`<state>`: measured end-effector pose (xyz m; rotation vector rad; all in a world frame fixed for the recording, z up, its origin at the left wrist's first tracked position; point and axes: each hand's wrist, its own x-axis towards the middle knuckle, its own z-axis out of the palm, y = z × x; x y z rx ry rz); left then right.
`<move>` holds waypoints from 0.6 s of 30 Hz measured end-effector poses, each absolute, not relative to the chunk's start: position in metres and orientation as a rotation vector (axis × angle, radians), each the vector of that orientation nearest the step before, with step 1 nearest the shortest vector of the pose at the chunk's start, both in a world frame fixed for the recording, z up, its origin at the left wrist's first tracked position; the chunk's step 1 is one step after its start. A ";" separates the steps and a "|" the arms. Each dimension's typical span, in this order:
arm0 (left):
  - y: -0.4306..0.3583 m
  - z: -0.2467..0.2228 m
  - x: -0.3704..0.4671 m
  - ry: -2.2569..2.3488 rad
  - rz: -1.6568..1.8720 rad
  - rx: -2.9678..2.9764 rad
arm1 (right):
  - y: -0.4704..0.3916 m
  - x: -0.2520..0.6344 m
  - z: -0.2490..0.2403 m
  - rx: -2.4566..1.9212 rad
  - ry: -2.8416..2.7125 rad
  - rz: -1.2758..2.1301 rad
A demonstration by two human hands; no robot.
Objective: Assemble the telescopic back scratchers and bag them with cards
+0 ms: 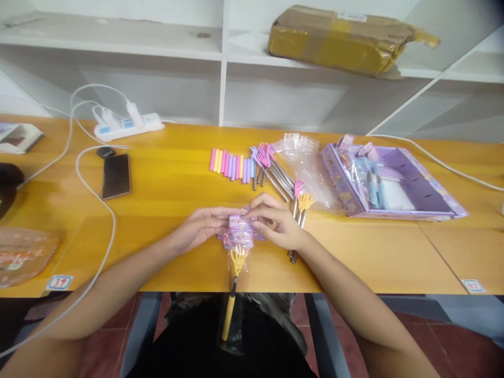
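Note:
A yellow hand-shaped back scratcher (pixel 238 258) with a yellow grip lies in a clear bag hanging over the table's front edge. Its purple header card (pixel 241 224) is between my two hands, above more purple cards on the table. My left hand (pixel 200 229) holds the card's left side, fingers fairly straight. At the card's top right, my right hand (pixel 279 221) pinches it with bent fingers. Beside my right hand lie loose yellow (pixel 305 201) and pink (pixel 299 187) back scratchers with metal rods. Further back are several more back scratchers (pixel 265 155) and a row of coloured grip tubes (pixel 232 165).
A purple display box (pixel 425 202) with bagged back scratchers stands at right, next to clear plastic bags (pixel 311 168). On the left are a phone (pixel 116 175), a power strip (pixel 145 124) and a trailing white cable (pixel 112 210). A taped parcel (pixel 334 39) sits on the shelf.

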<state>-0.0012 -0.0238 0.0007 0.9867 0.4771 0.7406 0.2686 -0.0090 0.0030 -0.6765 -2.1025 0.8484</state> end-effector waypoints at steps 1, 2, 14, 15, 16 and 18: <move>-0.024 0.000 -0.001 0.481 0.743 0.988 | -0.009 0.269 0.003 -0.690 -2.097 0.855; -0.024 0.000 -0.002 0.484 0.745 0.987 | -0.009 0.269 0.003 -0.705 -2.096 0.850; -0.024 0.000 -0.001 0.458 0.761 0.999 | -0.008 0.269 0.005 -0.619 -2.155 0.800; -0.024 0.001 0.000 0.458 0.762 1.001 | -0.008 0.269 0.005 -0.612 -2.155 0.812; -0.024 0.001 0.000 0.460 0.762 1.002 | -0.008 0.270 0.005 -0.599 -2.154 0.820; -0.024 0.002 0.001 0.460 0.763 1.000 | -0.008 0.270 0.005 -0.565 -2.150 0.823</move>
